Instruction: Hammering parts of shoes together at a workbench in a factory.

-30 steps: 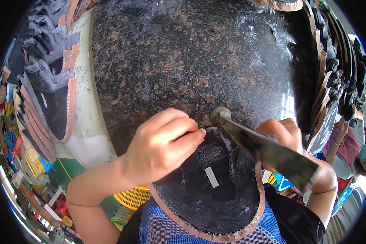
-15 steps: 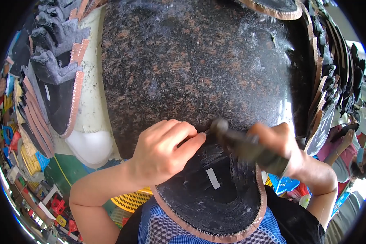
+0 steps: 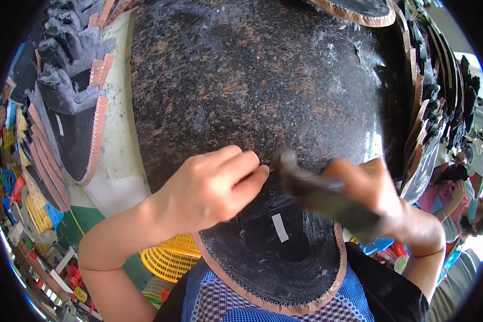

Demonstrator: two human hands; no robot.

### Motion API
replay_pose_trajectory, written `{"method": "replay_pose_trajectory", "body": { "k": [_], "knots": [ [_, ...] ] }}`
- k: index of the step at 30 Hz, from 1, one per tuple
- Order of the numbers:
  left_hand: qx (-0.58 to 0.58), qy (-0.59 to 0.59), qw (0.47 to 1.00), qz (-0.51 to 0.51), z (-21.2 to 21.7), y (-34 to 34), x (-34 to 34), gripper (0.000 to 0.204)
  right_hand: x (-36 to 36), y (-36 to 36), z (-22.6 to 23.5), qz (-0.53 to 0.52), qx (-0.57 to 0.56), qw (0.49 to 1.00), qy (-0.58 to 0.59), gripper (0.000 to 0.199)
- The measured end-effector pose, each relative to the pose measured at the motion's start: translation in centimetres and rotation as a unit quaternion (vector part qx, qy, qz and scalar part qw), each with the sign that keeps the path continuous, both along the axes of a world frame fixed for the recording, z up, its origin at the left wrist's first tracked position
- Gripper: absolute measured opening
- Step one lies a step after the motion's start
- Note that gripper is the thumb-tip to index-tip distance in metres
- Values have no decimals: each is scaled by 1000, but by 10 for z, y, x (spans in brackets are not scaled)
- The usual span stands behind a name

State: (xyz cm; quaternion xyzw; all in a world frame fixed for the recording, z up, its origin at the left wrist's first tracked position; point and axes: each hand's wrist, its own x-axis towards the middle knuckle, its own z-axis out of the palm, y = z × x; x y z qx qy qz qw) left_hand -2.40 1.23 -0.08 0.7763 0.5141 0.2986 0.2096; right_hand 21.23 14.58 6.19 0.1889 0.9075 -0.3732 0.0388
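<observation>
In front of me lies a black shoe-upper piece (image 3: 255, 268) with a stitched pinkish-brown rim and a small white tab. Its near, rounded end hangs over the granite edge toward my lap. My left hand (image 3: 214, 185) is closed, thumb and fingers pinched at the piece's far part; what exactly lies between the fingertips is hidden. Gripped in my right hand (image 3: 367, 185) is a dark hammer (image 3: 327, 198), smeared by motion. Its rounded head (image 3: 285, 160) is close to my left fingertips, over the far edge of the piece.
A speckled dark granite slab (image 3: 225, 86) fills the middle. Overlapping black upper pieces (image 3: 75, 134) are stacked on the left, more pieces (image 3: 421, 123) on the right. Another upper (image 3: 359, 11) lies at the far edge. A yellow basket (image 3: 169, 263) stands below; a person (image 3: 456, 198) sits at right.
My left hand has shifted slightly left and up. The hammer's head is a little higher, and its handle end has swung lower. The whole view has shifted slightly.
</observation>
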Motion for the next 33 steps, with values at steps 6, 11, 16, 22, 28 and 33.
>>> {"method": "replay_pose_trajectory", "body": {
  "k": [6, 11, 16, 22, 28, 33],
  "knots": [
    [70, 39, 996, -35, -5, -2, -7, 16, -12, 0, 4, 47, -9, 999, -11, 22],
    [-107, -152, 982, -37, -5, 6, -26, 15, -13, 3, -8, -15, -35, 999, 13, 23],
    [33, 36, 997, -62, 0, -11, -18, 18, -23, 1, 3, 92, -19, 995, -13, 26],
    [53, 18, 998, -29, -9, -17, -26, 18, -31, -4, 7, 99, 6, 995, -28, 24],
    [79, 2, 997, -5, -11, -31, -20, 22, -36, -3, 0, 109, -28, 994, 12, 23],
    [87, 54, 993, 64, -9, -47, -13, 24, -39, -5, -5, 99, -32, 994, 36, 24]
  ]
}}
